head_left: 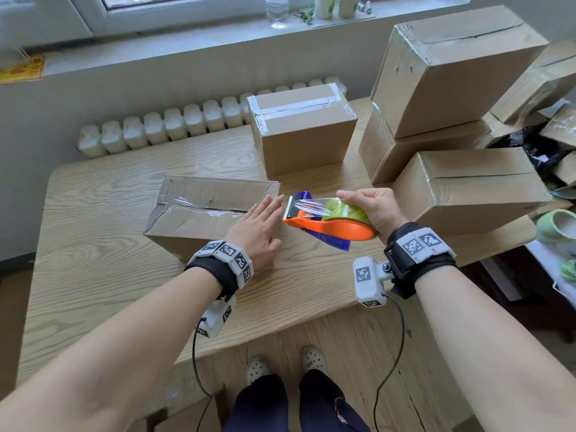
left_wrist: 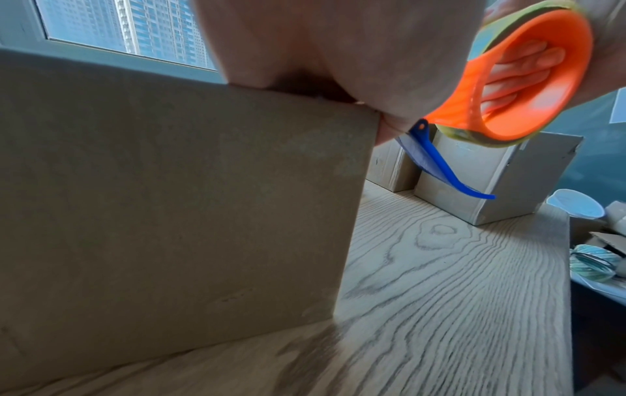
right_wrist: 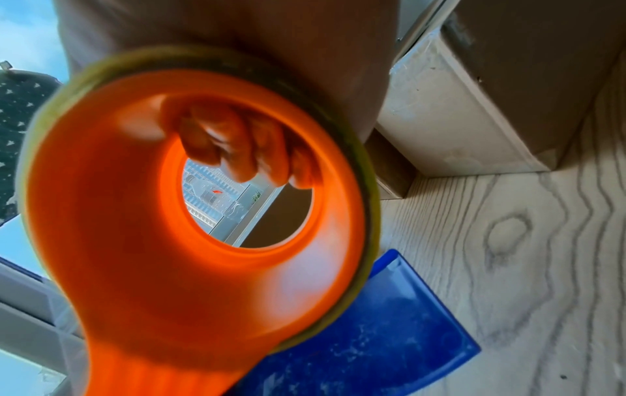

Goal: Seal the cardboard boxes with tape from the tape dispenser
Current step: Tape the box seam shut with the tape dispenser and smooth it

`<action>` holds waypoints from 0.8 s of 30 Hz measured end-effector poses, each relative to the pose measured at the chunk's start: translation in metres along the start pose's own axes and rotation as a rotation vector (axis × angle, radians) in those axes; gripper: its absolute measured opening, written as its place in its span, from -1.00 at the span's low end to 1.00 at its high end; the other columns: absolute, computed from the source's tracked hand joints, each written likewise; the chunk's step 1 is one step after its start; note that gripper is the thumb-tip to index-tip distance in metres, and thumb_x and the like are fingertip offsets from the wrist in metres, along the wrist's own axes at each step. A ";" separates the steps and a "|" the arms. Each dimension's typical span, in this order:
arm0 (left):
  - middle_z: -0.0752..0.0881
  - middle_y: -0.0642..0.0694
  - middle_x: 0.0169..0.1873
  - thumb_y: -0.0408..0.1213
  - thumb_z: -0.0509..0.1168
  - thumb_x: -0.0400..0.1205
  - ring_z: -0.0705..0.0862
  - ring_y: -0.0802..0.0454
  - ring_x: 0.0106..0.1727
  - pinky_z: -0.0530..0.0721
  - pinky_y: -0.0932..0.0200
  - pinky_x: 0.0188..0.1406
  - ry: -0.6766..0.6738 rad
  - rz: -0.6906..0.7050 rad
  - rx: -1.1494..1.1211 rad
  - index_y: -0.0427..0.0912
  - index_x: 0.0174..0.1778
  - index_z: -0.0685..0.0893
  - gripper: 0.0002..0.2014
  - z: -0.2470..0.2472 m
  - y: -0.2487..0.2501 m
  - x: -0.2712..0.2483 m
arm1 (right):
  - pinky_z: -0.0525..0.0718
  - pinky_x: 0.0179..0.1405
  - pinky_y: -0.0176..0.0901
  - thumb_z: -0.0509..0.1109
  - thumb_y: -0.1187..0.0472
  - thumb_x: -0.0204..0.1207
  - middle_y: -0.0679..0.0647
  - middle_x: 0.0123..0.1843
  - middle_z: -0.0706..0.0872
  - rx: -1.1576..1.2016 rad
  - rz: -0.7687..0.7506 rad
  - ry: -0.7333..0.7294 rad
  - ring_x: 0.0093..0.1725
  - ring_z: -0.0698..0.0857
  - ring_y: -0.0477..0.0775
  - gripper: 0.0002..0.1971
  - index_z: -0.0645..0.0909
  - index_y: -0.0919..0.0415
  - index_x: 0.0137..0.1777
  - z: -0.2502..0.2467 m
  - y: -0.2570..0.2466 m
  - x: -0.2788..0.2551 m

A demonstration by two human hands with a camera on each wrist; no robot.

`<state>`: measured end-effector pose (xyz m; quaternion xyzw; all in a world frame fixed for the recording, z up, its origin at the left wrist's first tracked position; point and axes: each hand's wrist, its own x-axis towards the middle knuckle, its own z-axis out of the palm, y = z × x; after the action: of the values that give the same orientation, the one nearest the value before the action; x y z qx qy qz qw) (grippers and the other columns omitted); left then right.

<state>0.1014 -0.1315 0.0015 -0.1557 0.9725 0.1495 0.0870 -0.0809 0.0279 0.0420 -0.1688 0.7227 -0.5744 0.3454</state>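
A flat cardboard box (head_left: 202, 207) lies on the wooden table (head_left: 93, 275), a clear strip of tape along its top seam. My left hand (head_left: 260, 227) rests flat on the box's right end with fingers straight; in the left wrist view the palm (left_wrist: 338, 53) sits on the box's top edge (left_wrist: 169, 187). My right hand (head_left: 372, 208) grips an orange tape dispenser (head_left: 330, 227) with a yellow-green tape roll (head_left: 346, 212), just right of the box, toothed blade toward my left hand. Its fingers (right_wrist: 237, 150) curl through the dispenser's core (right_wrist: 152, 241). A blue flap (right_wrist: 372, 335) hangs under it.
A taped box (head_left: 302, 132) stands behind the flat one. Several larger boxes (head_left: 452, 73) are stacked at the right, one (head_left: 473, 188) close beside my right hand. A radiator (head_left: 187, 123) and window sill run along the back. Clutter sits off the table's right edge (head_left: 558, 226).
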 end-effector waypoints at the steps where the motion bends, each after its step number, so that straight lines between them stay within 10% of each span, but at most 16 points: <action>1: -0.19 0.02 0.65 -0.19 0.09 0.61 -0.28 0.10 0.64 -0.30 0.19 0.59 0.000 0.001 0.000 -0.08 0.66 -0.14 -0.27 0.000 0.000 0.000 | 0.45 -0.49 -0.22 0.62 0.14 0.29 0.16 -0.44 0.48 -0.012 -0.001 0.008 -0.49 0.47 0.03 -0.63 0.52 0.37 -0.43 -0.001 0.002 0.001; 18: -0.10 -0.12 0.65 -0.21 0.09 0.61 -0.10 -0.10 0.67 -0.08 0.01 0.65 0.083 0.134 0.147 -0.24 0.17 0.50 -0.72 -0.001 -0.005 -0.013 | 0.57 -0.56 -0.34 0.54 0.17 0.41 0.00 -0.56 0.69 0.048 -0.014 0.086 -0.57 0.62 -0.09 -0.76 0.69 0.32 -0.37 -0.013 -0.023 0.007; 24: -0.05 -0.06 0.61 -0.43 -0.04 0.48 0.08 -0.12 0.65 0.00 -0.02 0.62 0.006 0.281 0.227 -0.32 0.35 0.52 -0.49 -0.015 -0.029 -0.051 | 0.63 -0.38 -0.17 0.55 0.10 0.39 0.24 -0.26 0.74 -0.032 0.028 0.021 -0.34 0.68 0.11 -0.73 0.74 0.36 -0.20 -0.001 -0.029 0.002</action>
<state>0.1569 -0.1487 0.0186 -0.0077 0.9956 0.0491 0.0794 -0.0872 0.0189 0.0693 -0.1584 0.7375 -0.5597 0.3431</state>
